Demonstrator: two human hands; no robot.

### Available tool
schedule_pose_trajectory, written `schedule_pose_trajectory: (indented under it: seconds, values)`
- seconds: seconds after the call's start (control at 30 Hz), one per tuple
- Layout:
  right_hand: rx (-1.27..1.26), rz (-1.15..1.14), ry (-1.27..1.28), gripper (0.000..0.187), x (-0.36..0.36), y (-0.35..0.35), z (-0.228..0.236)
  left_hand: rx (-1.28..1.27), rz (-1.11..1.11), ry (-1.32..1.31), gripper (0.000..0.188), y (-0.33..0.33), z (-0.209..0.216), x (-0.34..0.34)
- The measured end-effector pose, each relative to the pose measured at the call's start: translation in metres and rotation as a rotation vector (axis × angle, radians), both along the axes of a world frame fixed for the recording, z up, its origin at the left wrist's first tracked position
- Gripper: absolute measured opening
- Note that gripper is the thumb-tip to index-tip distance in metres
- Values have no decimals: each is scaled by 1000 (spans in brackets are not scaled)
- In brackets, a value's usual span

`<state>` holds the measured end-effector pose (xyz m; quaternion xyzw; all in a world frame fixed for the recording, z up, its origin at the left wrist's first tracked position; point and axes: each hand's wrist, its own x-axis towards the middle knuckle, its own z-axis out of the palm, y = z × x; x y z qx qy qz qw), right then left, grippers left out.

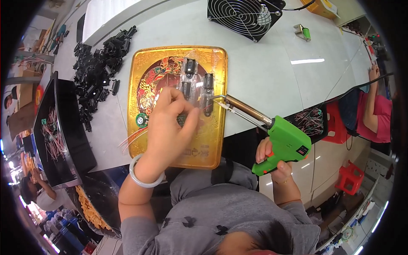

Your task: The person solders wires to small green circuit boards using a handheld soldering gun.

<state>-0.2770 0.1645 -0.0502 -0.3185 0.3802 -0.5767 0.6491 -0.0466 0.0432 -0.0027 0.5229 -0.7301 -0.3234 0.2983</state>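
My right hand (275,163) grips the handle of a green soldering gun (290,142). Its metal tip and thin feed tube point left, touching or just over one of several small black plastic housings (208,80) on a gold tray (178,159). Over the tray's middle, my left hand (170,123) is closed in a pinch; whatever lies between its fingertips is hidden. Beside that hand sits a small round part with a green rim (141,120), and thin red and white wires (135,137) run out next to the wrist. A green piece shows partly under the fingers.
A heap of black housings (100,68) lies left of the tray. Black bins hold wired green parts, one at left (76,123), one at right (325,119). A black fan (244,17) and a metal holder with a green roll (302,32) stand at the back. A person in pink (376,114) sits at right.
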Motion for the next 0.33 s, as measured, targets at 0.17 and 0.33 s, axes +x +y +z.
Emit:
schedule_pose_trajectory:
  seconds: [0.17,0.33]
  values:
    - [-1,15,-4,46,-1,0,-3,-58,5,-19,8,0,-2,0]
    - [43,0,-11,47,2,-1,1,-29,2,-48,8,0,0,0]
